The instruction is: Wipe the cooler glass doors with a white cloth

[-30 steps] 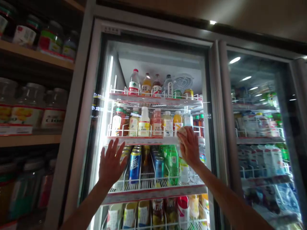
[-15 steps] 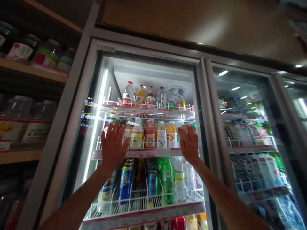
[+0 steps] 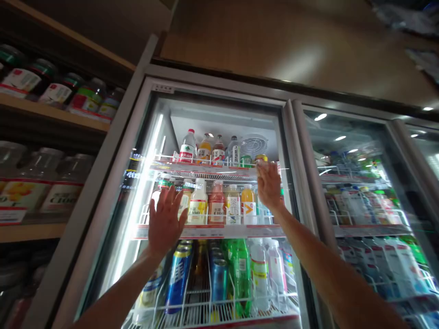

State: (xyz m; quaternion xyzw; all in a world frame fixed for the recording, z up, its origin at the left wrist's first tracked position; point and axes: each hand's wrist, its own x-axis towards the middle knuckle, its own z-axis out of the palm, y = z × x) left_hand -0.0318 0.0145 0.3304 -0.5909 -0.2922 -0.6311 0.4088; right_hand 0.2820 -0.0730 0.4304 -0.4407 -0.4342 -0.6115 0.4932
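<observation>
My left hand lies flat against the glass door of a lit drinks cooler, fingers spread, in front of the middle wire shelf. My right hand presses higher on the same glass, its fingertips bunched near the upper shelf. A pale cloth seems pinched under those fingers, though it is mostly hidden. Behind the glass stand a water bottle, a orange-labelled juice bottle, a blue beer can and a green soda bottle.
To the left, wooden shelves hold glass jars and large plastic jars. To the right stands a second glass cooler door with more bottles behind it. A brown ceiling panel runs above the coolers.
My right hand has slid up the glass from the middle shelf to the upper shelf. My left hand has risen a little. The view has tilted upward, so the cooler sits lower in the frame.
</observation>
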